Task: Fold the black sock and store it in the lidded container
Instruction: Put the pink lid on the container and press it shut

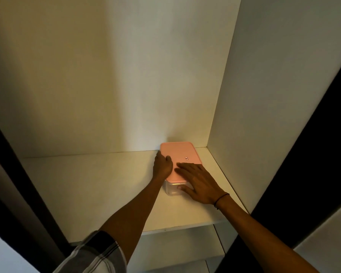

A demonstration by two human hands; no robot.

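Observation:
A clear plastic container with a pink lid stands on a white shelf, near the back right corner of a cupboard. The lid is on. My left hand grips the container's left side, thumb on the lid. My right hand lies flat over the lid's near right part, fingers spread, thumb against the clear front wall. No black sock is visible; I cannot tell what is inside.
The cupboard's back wall and right side panel close in the shelf. Dark door edges frame both sides. A lower shelf shows below the front edge.

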